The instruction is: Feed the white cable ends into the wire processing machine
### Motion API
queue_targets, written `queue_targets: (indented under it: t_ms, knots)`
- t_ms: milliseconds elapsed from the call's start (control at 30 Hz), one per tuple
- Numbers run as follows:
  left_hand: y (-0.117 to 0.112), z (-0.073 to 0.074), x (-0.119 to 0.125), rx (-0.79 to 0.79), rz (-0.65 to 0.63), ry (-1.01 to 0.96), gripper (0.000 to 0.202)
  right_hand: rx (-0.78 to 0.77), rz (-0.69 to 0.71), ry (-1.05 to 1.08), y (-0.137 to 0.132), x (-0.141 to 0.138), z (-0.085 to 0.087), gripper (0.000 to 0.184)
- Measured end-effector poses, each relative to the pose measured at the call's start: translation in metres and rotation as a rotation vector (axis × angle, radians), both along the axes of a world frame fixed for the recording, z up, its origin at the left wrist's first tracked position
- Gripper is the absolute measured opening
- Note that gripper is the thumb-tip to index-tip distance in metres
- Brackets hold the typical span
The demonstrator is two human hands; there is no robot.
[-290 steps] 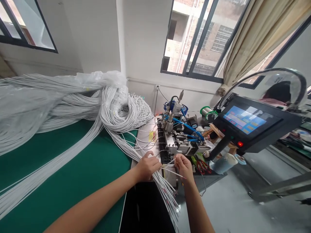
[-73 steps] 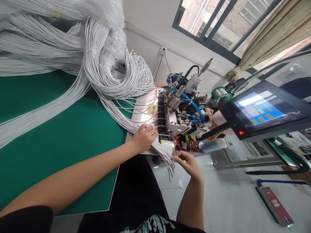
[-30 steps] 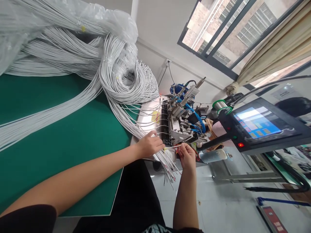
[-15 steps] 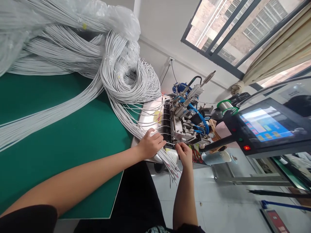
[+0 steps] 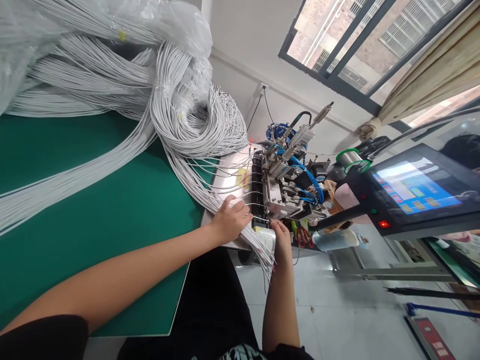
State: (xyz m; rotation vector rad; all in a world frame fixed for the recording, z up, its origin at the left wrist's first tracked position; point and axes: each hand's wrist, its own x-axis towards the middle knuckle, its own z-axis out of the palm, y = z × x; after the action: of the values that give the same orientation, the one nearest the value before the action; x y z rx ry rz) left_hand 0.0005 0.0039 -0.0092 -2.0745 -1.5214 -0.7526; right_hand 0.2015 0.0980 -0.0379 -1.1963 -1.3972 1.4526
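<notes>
Pinching a single white cable (image 5: pixel 259 218) between thumb and fingertips of the right hand (image 5: pixel 281 233), just beside the near end of a black strip (image 5: pixel 257 180). Curling the left hand (image 5: pixel 231 221) over a thick cable bundle (image 5: pixel 258 245), touching it from above with bent fingers, hiding the underside and leaving the firmness of that hold impossible to tell. Spanning the short gap between both sets of fingertips with the single white cable. Dangling the reddish-tipped ends of the bundle past the left hand, beside the right forearm.

Having a white object (image 5: pixel 267 237) between the bundle and the right hand. Reaching the left forearm over a green worktop (image 5: pixel 131 225). Facing a metal plate (image 5: pixel 229 175) with a yellow label (image 5: pixel 243 178) just beyond the left hand, and a machine (image 5: pixel 275 192) with blue tubes (image 5: pixel 308 176) just beyond the right. Seeing red-handled scissors (image 5: pixel 304 237) near the right hand, on its right, then a blue roll (image 5: pixel 339 241) farther right. Viewing a large cable coil (image 5: pixel 162 110) under clear plastic (image 5: pixel 187 30) well beyond the left hand, and a lit screen (image 5: pixel 416 187) well to the right of the right hand. Looking farthest, beyond the right hand, onto a window (image 5: pixel 337 75) and a beige curtain (image 5: pixel 423 75)
</notes>
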Motion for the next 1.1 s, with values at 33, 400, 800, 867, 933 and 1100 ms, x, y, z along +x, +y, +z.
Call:
queue_targets:
  t_ms: [33, 400, 800, 867, 933, 1100]
  knots:
    - [0.0, 0.0, 0.0, -0.009, -0.002, -0.004, 0.026, 0.014, -0.001, -0.023, -0.001, 0.004, 0.0, 0.036]
    - [-0.003, 0.003, -0.001, -0.055, -0.001, 0.0, 0.031, 0.37, 0.265, -0.48, -0.049, 0.066, 0.051, 0.029]
    - [-0.004, 0.002, -0.003, -0.038, 0.001, -0.014, 0.032, 0.478, 0.437, -0.644, -0.067, 0.056, 0.058, 0.024]
    - [-0.004, 0.003, -0.002, 0.006, -0.015, 0.016, 0.027, 0.469, 0.399, -0.613, -0.063, 0.055, 0.055, 0.024]
    - [-0.004, 0.004, -0.002, 0.043, -0.028, 0.046, 0.025, 0.44, 0.33, -0.539, -0.058, 0.055, 0.053, 0.024]
    - [-0.004, 0.007, -0.003, 0.143, -0.095, 0.082, 0.028, 0.322, 0.18, -0.3, -0.035, 0.045, 0.047, 0.027]
